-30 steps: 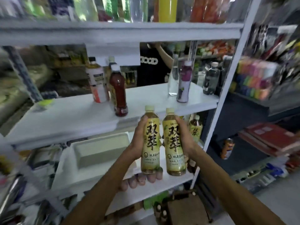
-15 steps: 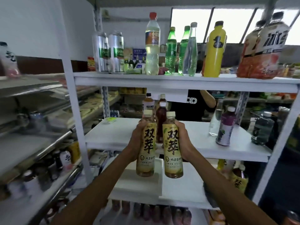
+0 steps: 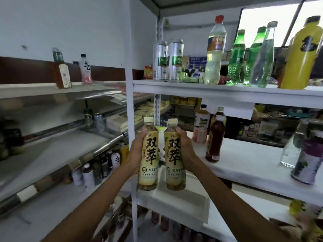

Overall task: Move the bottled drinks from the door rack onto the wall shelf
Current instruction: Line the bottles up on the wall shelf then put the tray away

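While your left grip clasps the left tea bottle and your right grip clasps the right tea bottle, both stand upright, just apart, in the air before the white shelf. Yellow labels, bold black characters, cream caps. Your fingers hide behind them; the fine print blurs.

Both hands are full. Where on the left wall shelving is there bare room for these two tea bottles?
On the top ledge, it is bare left of the amber bottle and right of the pink bottle. The wide steel shelf below looks mostly bare too. Either suits the left tea bottle and right tea bottle. It is crowded with small bottles along the bottom row.
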A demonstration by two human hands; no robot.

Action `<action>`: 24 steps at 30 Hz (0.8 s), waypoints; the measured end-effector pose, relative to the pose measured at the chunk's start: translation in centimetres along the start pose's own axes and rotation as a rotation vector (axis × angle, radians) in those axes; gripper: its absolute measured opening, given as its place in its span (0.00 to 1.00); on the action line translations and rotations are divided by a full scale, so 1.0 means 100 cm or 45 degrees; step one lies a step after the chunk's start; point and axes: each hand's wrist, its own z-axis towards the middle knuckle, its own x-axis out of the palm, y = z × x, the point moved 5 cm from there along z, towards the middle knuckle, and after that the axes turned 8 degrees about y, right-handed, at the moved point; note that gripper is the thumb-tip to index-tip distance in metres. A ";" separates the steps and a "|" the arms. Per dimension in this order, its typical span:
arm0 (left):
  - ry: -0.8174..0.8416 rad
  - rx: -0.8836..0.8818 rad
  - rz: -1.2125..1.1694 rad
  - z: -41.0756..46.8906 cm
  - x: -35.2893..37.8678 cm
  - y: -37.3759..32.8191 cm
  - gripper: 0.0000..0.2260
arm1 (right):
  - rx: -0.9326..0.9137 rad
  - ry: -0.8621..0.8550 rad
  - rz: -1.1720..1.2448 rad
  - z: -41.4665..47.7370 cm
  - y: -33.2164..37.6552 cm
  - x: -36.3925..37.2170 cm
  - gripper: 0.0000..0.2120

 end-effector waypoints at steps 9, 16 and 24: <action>-0.288 0.119 0.256 -0.047 -0.104 -0.057 0.36 | 0.080 0.201 0.115 0.072 -0.036 0.121 0.30; -0.473 0.141 0.487 -0.080 -0.174 -0.082 0.22 | 0.054 0.360 0.025 0.101 -0.052 0.201 0.30; -0.725 0.014 0.470 -0.123 -0.249 -0.095 0.35 | -0.065 0.637 0.043 0.115 -0.057 0.284 0.29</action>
